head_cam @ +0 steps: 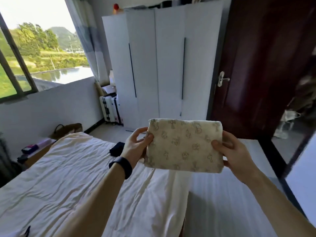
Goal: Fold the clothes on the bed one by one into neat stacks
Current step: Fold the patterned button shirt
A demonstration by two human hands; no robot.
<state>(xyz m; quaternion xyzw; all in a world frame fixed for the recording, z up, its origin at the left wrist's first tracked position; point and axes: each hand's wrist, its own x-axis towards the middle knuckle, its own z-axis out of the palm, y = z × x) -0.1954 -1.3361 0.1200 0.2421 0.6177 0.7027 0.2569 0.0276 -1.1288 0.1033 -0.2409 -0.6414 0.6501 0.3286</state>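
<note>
Neatly folded cream garment (183,145), perhaps cross-printed

You're standing in a home bedroom: a bed (68,168) with rumpled pale sheets, a tall white wardrobe (160,62), a suitcase (109,106) beside it, and a dark wooden door (256,65).

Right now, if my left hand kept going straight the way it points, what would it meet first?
The left hand grips the folded cream printed cloth, so that comes first. Beyond it, probably the tall white wardrobe, though depth is unclear.
</note>
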